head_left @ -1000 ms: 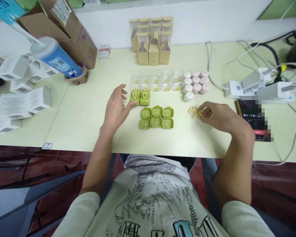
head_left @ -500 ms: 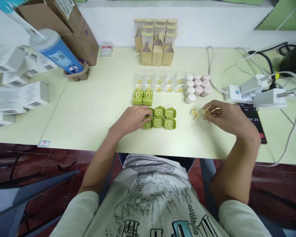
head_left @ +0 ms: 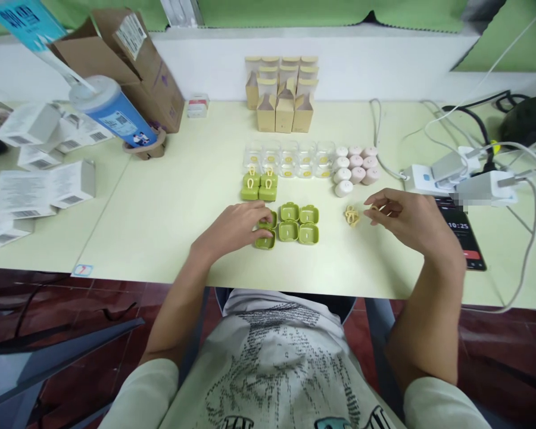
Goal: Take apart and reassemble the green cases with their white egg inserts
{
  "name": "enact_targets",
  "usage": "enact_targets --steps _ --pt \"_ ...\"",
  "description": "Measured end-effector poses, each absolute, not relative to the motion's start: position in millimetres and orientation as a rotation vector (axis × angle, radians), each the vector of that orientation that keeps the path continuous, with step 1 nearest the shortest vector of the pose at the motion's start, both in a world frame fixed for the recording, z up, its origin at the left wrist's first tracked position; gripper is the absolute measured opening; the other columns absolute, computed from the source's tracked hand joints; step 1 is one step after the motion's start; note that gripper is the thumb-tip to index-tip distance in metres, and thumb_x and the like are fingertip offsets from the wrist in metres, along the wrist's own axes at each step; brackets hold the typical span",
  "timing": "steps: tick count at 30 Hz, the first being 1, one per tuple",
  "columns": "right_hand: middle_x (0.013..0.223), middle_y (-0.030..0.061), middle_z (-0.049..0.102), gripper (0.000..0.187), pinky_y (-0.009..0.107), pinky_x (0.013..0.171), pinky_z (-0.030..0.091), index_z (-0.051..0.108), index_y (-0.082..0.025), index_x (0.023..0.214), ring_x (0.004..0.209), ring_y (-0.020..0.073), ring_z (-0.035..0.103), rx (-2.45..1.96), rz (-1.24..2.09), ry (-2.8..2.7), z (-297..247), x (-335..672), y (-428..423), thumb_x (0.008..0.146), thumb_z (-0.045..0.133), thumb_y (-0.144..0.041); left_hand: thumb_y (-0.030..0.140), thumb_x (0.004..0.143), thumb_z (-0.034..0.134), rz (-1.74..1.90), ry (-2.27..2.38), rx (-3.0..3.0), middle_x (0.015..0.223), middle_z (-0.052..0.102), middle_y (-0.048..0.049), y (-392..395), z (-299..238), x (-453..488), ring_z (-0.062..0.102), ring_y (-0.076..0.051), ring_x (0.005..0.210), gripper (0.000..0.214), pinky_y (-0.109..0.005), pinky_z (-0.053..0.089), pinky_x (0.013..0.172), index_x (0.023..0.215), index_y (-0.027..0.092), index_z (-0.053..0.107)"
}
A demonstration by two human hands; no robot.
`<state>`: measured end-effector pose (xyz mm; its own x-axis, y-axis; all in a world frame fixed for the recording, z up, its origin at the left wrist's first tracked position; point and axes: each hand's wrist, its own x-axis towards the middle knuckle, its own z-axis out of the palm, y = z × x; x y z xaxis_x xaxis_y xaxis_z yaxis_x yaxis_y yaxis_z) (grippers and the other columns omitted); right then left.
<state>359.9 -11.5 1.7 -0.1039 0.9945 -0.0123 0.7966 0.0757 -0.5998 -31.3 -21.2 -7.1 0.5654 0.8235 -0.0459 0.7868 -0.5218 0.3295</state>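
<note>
My left hand (head_left: 239, 229) has its thumb and fingers around the leftmost small open green case (head_left: 265, 241), whose two hollow halves lie one above the other. Two more open green cases (head_left: 289, 231) are just right of it, hollows facing up. My right hand (head_left: 404, 217) pinches a small yellow loop-shaped piece (head_left: 374, 208), partly covered by the fingertips. Left of these fingertips lies a little pile of similar yellow loop pieces (head_left: 351, 215). Beyond my left hand stand several closed green cases (head_left: 259, 189) with yellow loops on top.
Clear containers with yellow marks (head_left: 288, 161) line up behind the cases, beside white and pinkish capsules (head_left: 356, 164). Open cardboard boxes (head_left: 284, 113) stand at the back. On the right are a phone (head_left: 467, 238) and power strip (head_left: 422, 179); on the left, a blue cup (head_left: 120, 119) and white boxes (head_left: 44, 185).
The leftmost open case has shifted slightly left and toward me with my left hand. My right hand stays near the yellow pile, pinching a piece. The camera view has tilted up a little.
</note>
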Motion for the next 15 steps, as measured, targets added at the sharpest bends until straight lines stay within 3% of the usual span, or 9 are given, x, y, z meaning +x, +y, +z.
enact_targets --steps 3,7,9,15 --pt "0.084 0.0088 0.081 0.025 0.051 0.084 0.062 0.080 -0.027 0.106 0.080 0.0333 0.080 -1.708 0.616 -1.881 2.1 355.8 -14.0 0.097 0.071 -0.048 0.030 0.109 0.075 0.296 1.362 2.450 0.128 0.081 -0.0079 -23.6 1.5 -43.2 0.079 -0.025 0.099 0.016 -0.039 0.061 0.092 0.122 0.023 0.079" --pt "0.107 0.0127 0.083 0.029 0.053 0.098 0.068 0.087 -0.026 0.118 0.097 0.0332 0.081 -1.552 0.590 -1.807 -1.1 344.8 -15.2 0.100 0.078 -0.047 0.010 0.105 0.059 0.288 1.419 2.454 0.143 0.081 -0.0074 -24.3 3.6 -52.3 0.081 -0.029 0.120 0.035 -0.042 0.062 0.102 0.130 0.025 0.079" --pt "0.119 0.0142 0.082 0.031 0.052 0.100 0.070 0.089 -0.026 0.123 0.099 0.0316 0.080 -1.498 0.570 -1.789 -2.9 337.2 -15.5 0.100 0.080 -0.046 0.008 0.104 0.059 0.197 1.406 2.482 0.145 0.082 -0.0066 -23.2 -0.5 -49.8 0.081 -0.030 0.127 0.039 -0.042 0.063 0.104 0.133 0.025 0.080" --pt "0.111 0.0109 0.084 0.033 0.047 0.088 0.072 0.090 -0.024 0.122 0.086 0.0265 0.082 -1.438 0.655 -1.794 -3.2 314.9 -20.5 0.099 0.080 -0.046 0.019 0.105 0.075 0.020 1.431 2.533 0.140 0.084 -0.0067 -18.9 -8.0 -37.0 0.084 -0.031 0.119 0.015 -0.041 0.065 0.096 0.114 0.023 0.085"
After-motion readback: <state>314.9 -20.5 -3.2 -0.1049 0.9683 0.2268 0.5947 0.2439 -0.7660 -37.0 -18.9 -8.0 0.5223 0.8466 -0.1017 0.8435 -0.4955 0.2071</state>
